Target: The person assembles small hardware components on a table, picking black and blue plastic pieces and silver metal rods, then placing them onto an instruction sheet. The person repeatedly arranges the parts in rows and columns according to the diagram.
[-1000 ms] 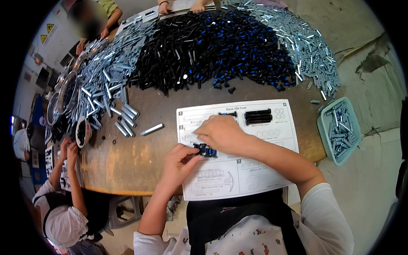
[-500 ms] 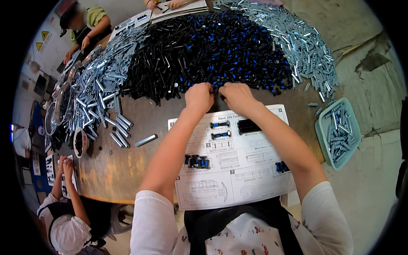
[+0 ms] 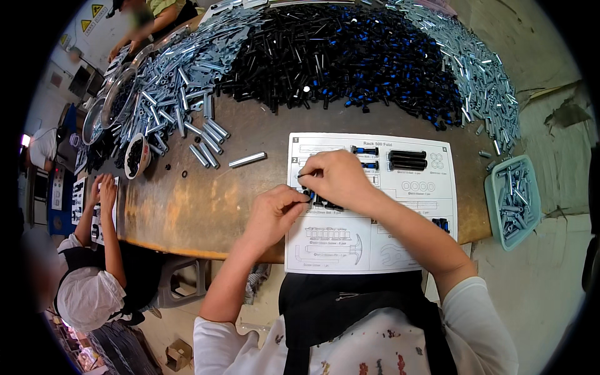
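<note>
Back over sheet (image 3: 337, 225), right hand (image 3: 337, 179) pinching dark piece (image 3: 300, 176), left hand (image 3: 272, 215) curled at bolts (image 3: 326, 203) (grip unclear)

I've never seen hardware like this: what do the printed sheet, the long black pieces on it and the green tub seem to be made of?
Printed sheet: probably paper or card, matte white with crisp edges. Long black pieces: likely coated metal, given their faint shine, though plastic isn't ruled out. Green tub: probably moulded plastic, smooth and evenly coloured.
</note>
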